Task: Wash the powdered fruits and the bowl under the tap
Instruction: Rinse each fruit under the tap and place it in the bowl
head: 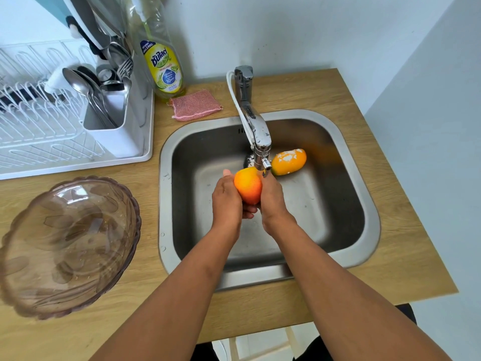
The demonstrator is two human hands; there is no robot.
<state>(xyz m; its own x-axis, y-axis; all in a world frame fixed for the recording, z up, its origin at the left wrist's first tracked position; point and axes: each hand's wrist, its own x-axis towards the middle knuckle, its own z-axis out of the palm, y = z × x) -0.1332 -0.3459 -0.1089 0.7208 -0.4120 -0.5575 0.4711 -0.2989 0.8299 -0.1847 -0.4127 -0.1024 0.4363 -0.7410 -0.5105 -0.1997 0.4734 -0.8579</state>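
An orange-red mango is held over the steel sink, just under the tap spout. My left hand cups its left side and my right hand wraps its right side. A second, yellow-orange mango with white powder on top lies on the sink floor behind the spout. The clear brownish glass bowl stands on the wooden counter left of the sink, wet inside.
A white dish rack with a cutlery holder fills the back left. A dish-soap bottle and a pink mesh sponge sit behind the sink. A wall runs close on the right.
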